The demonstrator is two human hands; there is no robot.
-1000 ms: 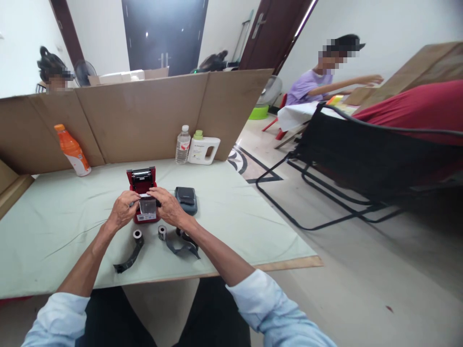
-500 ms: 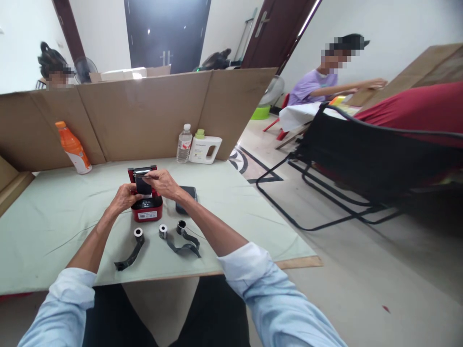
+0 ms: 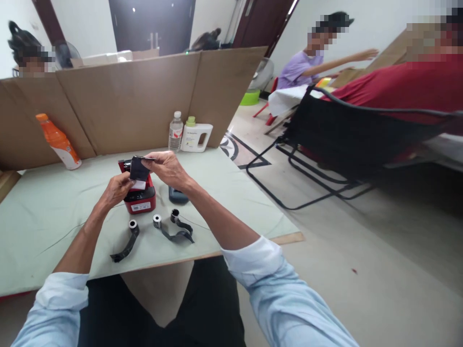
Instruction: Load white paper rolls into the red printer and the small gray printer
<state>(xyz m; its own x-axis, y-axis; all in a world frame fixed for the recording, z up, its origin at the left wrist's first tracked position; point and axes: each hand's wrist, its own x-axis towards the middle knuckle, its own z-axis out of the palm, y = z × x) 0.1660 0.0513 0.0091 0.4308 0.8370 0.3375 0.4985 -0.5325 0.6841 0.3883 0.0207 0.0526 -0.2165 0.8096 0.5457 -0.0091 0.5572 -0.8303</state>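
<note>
My right hand (image 3: 168, 169) pinches the upper edge of a dark, flat strip (image 3: 139, 170). My left hand (image 3: 117, 189) is closed on its lower left corner, so the strip is stretched between the two. Behind and below it stands a small red and black machine (image 3: 140, 204), perhaps a label printer, with its lid raised and a white label on its front. A white piece (image 3: 138, 184) shows just under the strip. Nearer to me lie a roll with a dark tail (image 3: 132, 225), a second roll (image 3: 156, 220) and a third roll (image 3: 175, 215), with dark strips trailing off.
A dark grey case (image 3: 178, 196) lies right of the machine, partly under my right wrist. Along the cardboard screen (image 3: 133, 106) stand an orange bottle (image 3: 60, 142), a clear water bottle (image 3: 175, 132) and a white jug (image 3: 196, 135). A black folding chair (image 3: 347, 144) and other people are beyond.
My hands have lifted the dark strip up and toward me, away from the machine's raised lid. The whole view has shifted somewhat, and the co-worker in purple has stretched an arm out.
</note>
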